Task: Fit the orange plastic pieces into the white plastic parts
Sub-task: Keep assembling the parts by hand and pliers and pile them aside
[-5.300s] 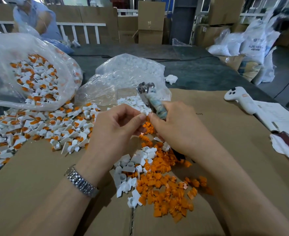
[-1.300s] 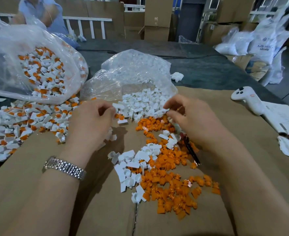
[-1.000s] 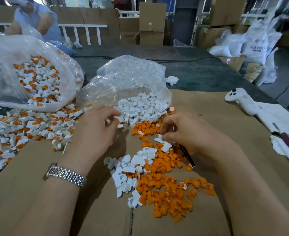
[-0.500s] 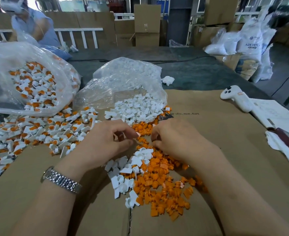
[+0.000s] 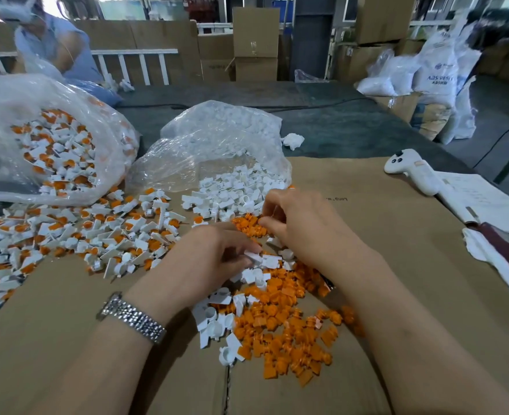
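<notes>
Orange plastic pieces (image 5: 289,327) lie in a loose heap on the cardboard-covered worktop (image 5: 382,235), right under and just nearer me than both my hands. White plastic parts (image 5: 235,199) spill from the mouth of a clear bag (image 5: 214,145) just beyond my fingers; a smaller scatter of them lies mixed into the near-left edge of the orange heap.

Orange ones small, blocky, bright. White ones small, with a round cup end and a flat tab.

My left hand (image 5: 208,262), metal watch (image 5: 132,317) on the wrist: fingers curled in, tips pinching one white part (image 5: 254,257) at the heap's top edge. My right hand (image 5: 304,226): fingers bent down, tips at the far edge of the orange heap where it meets the white spill; blurred, so I cannot tell whether anything is pinched there.

To my left, a spread of finished pieces (image 5: 76,232), white with orange fitted in, beside a second clear bag (image 5: 46,139) holding more. White controller (image 5: 412,172) and papers (image 5: 484,202) far right.
</notes>
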`<action>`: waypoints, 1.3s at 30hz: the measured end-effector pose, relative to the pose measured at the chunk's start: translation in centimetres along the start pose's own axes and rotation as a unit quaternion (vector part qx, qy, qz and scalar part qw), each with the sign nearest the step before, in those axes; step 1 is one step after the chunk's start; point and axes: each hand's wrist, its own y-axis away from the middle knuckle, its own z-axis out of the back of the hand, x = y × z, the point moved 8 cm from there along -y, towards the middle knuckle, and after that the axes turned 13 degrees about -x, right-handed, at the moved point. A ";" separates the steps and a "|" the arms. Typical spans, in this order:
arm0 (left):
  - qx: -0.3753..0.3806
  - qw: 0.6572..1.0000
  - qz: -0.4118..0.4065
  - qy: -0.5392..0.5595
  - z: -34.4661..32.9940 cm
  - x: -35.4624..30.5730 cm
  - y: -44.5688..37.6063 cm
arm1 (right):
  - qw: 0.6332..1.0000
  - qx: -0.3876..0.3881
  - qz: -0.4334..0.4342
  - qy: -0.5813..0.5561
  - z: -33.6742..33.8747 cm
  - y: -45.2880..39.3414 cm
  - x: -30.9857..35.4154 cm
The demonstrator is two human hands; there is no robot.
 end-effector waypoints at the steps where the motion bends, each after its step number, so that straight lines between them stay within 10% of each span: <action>1: -0.014 1.000 0.000 -0.008 0.0 -0.1 -0.1 | 1.000 -0.002 -0.005 -0.011 0.0 -0.1 -0.1; 11: -0.080 0.944 0.233 0.219 0.8 3.8 0.0 | 0.974 -0.034 -0.070 -0.215 0.3 -0.3 -0.9; 19: -0.045 0.714 0.375 0.590 -0.2 3.6 0.4 | 0.961 -0.069 -0.033 -0.265 1.6 -0.1 0.0; 39: -0.154 0.713 0.316 0.606 1.5 3.3 -0.2 | 0.959 -0.127 0.022 -0.251 1.8 0.8 3.3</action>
